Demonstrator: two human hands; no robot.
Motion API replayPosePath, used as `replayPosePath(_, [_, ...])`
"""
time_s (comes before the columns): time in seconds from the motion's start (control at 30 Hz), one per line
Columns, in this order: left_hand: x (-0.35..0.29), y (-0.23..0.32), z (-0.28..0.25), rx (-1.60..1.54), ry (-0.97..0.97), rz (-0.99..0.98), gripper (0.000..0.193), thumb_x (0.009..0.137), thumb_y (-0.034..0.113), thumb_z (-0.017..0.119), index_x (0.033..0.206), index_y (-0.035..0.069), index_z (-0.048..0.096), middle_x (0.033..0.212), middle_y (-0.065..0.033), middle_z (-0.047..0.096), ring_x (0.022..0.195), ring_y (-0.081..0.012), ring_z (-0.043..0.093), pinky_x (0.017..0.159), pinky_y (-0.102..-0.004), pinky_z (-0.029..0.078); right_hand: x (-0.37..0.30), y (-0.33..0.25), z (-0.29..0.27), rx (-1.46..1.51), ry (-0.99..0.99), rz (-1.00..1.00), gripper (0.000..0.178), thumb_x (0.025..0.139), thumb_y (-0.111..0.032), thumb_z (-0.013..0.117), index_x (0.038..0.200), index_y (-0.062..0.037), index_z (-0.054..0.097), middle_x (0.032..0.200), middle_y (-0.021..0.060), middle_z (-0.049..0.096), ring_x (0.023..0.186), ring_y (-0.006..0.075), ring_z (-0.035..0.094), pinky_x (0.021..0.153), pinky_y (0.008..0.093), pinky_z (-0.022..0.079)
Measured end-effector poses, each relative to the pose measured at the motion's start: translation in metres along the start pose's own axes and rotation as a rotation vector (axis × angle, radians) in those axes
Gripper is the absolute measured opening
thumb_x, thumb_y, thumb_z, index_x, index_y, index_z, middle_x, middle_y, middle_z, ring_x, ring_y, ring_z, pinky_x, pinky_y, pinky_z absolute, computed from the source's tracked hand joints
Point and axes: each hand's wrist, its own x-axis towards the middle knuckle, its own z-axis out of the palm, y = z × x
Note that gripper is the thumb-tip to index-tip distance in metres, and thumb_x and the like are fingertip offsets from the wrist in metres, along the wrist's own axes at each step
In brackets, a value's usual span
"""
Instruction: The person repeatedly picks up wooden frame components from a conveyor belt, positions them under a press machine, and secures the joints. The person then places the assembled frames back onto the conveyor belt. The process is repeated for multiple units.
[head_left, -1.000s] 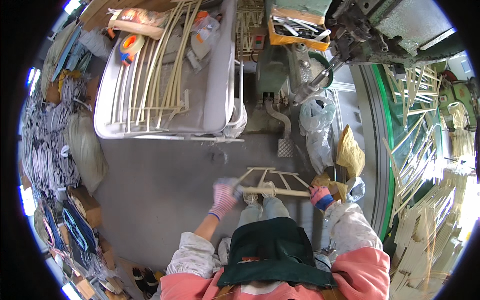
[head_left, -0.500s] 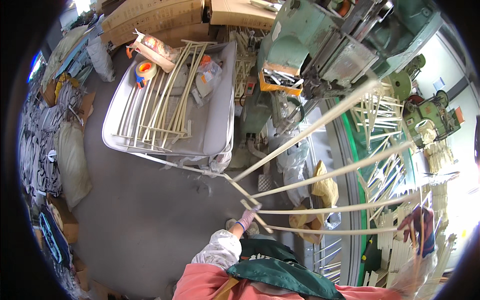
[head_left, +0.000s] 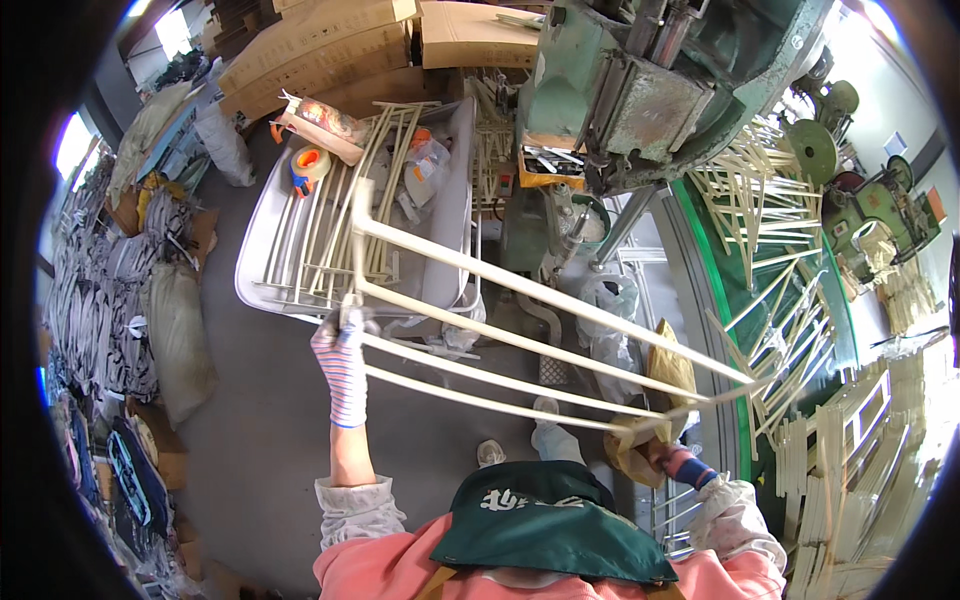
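Note:
A cream ladder-like frame (head_left: 520, 287) of several long thin bars, with a crossbar near each end, stretches across in front of my body. My left hand (head_left: 342, 362), in a striped glove, is closed around the frame's left crossbar, near the edge of the white cart (head_left: 262, 295). At the far end, my right hand (head_left: 662, 458) is closed on the right crossbar; its fingers are partly hidden and blurred. Similar cream frames (head_left: 325, 215) lie in the cart beside a tape roll (head_left: 310, 164) and a plastic bag (head_left: 430, 165).
A green machine (head_left: 570, 70) with an orange box (head_left: 552, 165) of small metal pieces stands ahead. Piled cream frames (head_left: 755, 200) are on a green surface at right, with more stacks (head_left: 850, 480) nearer. Sacks (head_left: 178, 340) line the left; cardboard boxes (head_left: 320, 55) stand behind the cart.
The frame has swung left from the right side, its left end now over the cart's near edge. My left hand has moved left and farther out; my right hand has come in leftward.

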Motion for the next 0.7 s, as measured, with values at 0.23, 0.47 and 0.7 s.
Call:
replayPosePath(0.23, [-0.067,0.047,0.139,0.679,-0.525,0.471,0.021,0.069,0.017,0.066,0.09,0.012,0.069,0.07,-0.0085,0.065,0.063,-0.0268,0.062,0.059,-0.0323,0.047,-0.037,-0.17,-0.222,0.407,0.166,-1.206,0.029,0.069,-0.014,0.064,0.096,-0.0057,0.06,0.102,0.0111,0.06,0.083,0.0292,0.059,0.071,0.0381,0.05])
replayPosePath(0.47, [-0.048,0.03,0.237,0.868,-0.575,0.66,0.028,0.067,0.029,0.07,0.093,0.02,0.069,0.061,-0.0073,0.061,0.055,-0.0254,0.058,0.055,-0.0368,0.042,0.078,-0.11,-0.275,-0.454,0.11,-0.433,0.066,0.074,-0.04,0.065,0.125,-0.003,0.045,0.121,0.0172,0.053,0.113,0.0366,0.048,0.092,0.0476,0.039])
replayPosePath(0.7, [-0.016,0.035,0.26,1.095,-1.265,0.311,0.023,0.069,0.028,0.068,0.087,0.012,0.068,0.075,-0.0128,0.063,0.076,-0.0296,0.061,0.064,-0.0399,0.047,0.154,-0.057,-0.289,1.168,-0.502,-0.494,0.028,0.089,-0.021,0.058,0.105,0.0017,0.057,0.072,0.0019,0.059,0.062,0.0103,0.058,0.057,0.0253,0.047])
